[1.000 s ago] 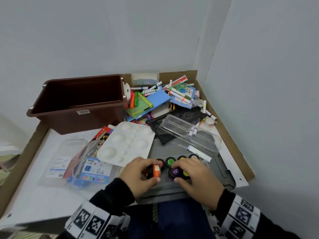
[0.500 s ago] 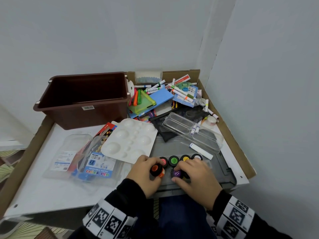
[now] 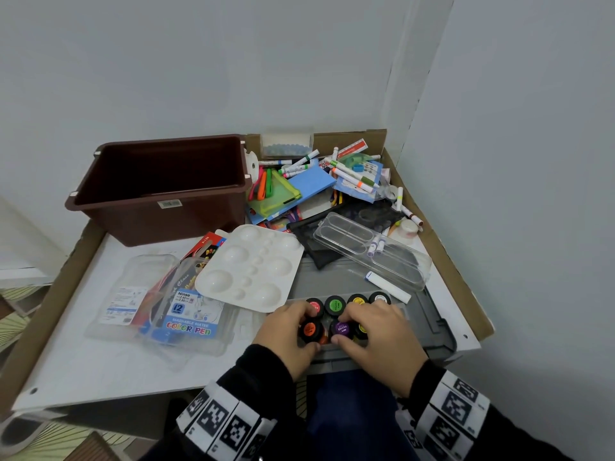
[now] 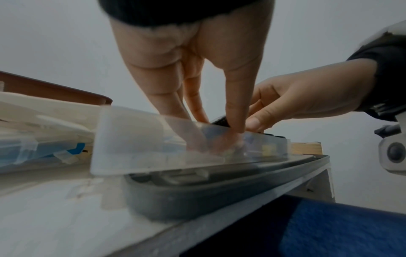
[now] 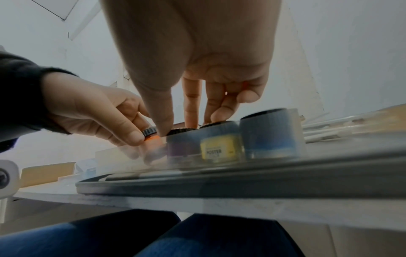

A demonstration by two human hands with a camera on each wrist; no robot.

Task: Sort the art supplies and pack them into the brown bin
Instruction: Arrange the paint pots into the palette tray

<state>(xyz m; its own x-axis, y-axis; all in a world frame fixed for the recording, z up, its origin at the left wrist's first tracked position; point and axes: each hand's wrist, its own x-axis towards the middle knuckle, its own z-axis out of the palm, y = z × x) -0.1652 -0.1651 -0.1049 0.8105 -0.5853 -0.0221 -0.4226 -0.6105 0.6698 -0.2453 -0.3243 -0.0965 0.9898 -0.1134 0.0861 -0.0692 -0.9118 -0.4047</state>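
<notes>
Two hands are seating poster-paint pots in a clear tray (image 4: 153, 147): left hand (image 3: 293, 331) pinching the orange pot (image 3: 310, 329), right hand (image 3: 376, 331) gripping the purple pot (image 3: 341, 328); next, likely carrying the tray to the brown bin (image 3: 159, 194).

Jar labels (image 3: 341, 328) — mostly unreadable

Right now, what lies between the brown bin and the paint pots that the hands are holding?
In the head view, the white mixing palette lies between the brown bin and the paint pots, resting partly on the colour pen pack.
</notes>
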